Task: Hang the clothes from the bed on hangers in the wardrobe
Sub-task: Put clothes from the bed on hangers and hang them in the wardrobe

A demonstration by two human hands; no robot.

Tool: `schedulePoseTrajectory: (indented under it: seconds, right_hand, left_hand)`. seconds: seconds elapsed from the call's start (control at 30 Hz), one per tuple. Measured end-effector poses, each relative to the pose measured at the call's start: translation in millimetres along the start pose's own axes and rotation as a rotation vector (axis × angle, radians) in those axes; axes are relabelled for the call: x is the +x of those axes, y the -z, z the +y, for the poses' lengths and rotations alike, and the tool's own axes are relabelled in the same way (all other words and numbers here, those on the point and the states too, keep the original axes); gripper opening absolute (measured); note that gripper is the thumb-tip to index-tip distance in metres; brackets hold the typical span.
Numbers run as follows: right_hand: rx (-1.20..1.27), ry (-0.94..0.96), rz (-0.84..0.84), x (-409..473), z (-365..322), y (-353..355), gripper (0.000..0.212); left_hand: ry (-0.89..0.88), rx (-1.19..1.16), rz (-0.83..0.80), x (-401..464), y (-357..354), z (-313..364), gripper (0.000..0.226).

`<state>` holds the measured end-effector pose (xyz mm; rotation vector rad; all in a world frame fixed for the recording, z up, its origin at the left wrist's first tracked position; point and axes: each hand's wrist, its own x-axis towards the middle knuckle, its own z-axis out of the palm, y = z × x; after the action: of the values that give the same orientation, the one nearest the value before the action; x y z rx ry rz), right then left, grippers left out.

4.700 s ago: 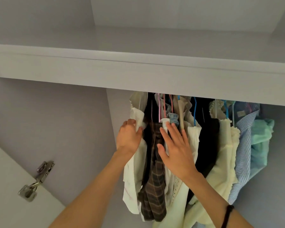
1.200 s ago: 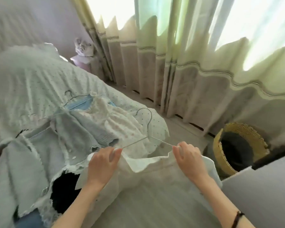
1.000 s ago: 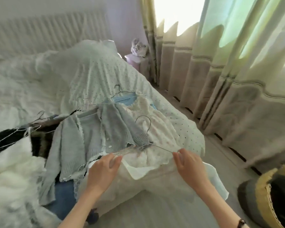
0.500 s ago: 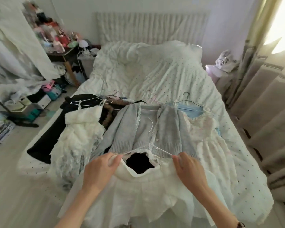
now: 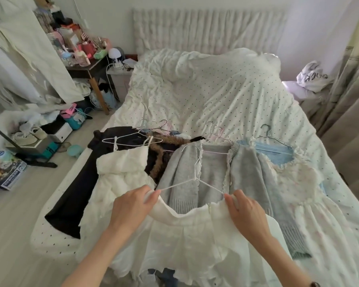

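Polka-dotted white bedding covers the bed, which fills the middle of the view, with a padded headboard at 12 o'clock and a cluttered table at 10 o'clock. Curtains are cut off by the frame edge at 3 o'clock.

At 6 o'clock a white skirt hangs from a white wire hanger, its lower hem running out of the frame, so its full length cannot be seen. The left hand pinches the waistband and the hanger's left end together, fingers curled tight on them; the right hand grips the waistband and the hanger's right end the same way. Both hanger tips are hidden under the cloth and fingers (only the hook and the sloping arms show). The skirt's waistband sags between the two hands, just below the hanger's neck.

Behind the skirt, toward 12 o'clock, lie a grey cardigan, a white strappy dress at 10 o'clock, a black garment partly buried beneath it, and a pale floral dress at 3 o'clock. Something dark blue under the skirt's hem is too hidden to name.
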<state>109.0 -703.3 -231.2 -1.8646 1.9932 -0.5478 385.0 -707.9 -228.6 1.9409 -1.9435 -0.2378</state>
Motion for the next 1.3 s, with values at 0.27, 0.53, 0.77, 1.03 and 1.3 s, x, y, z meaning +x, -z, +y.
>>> schedulePoseTrajectory:
  seconds: [0.27,0.53,0.77,1.03,1.3]
  right_hand:
    - [-0.01,-0.131,-0.003,64.0,9.5,-10.7,0.033]
    - [0.009,-0.112,-0.036,199.2,20.9,-37.4,0.033]
    - [0.113,-0.079,-0.142,335.1,7.8,-122.0,0.031]
    - [0.072,-0.1,-0.196,452.4,47.6,-225.1,0.032]
    - [-0.005,-0.196,-0.277,476.4,75.0,-275.3,0.031]
  left_hand:
    - [-0.059,-0.023,-0.138,83.2,-32.0,-6.7,0.043]
    - [-0.016,0.092,-0.169,209.6,-79.8,-10.2,0.04]
    - [0.068,0.212,-0.124,321.9,-119.7,-66.7,0.036]
    - [0.113,0.355,-0.148,407.4,-232.9,-113.1,0.038]
    - [0.194,0.371,-0.281,435.0,-296.2,-127.8,0.035]
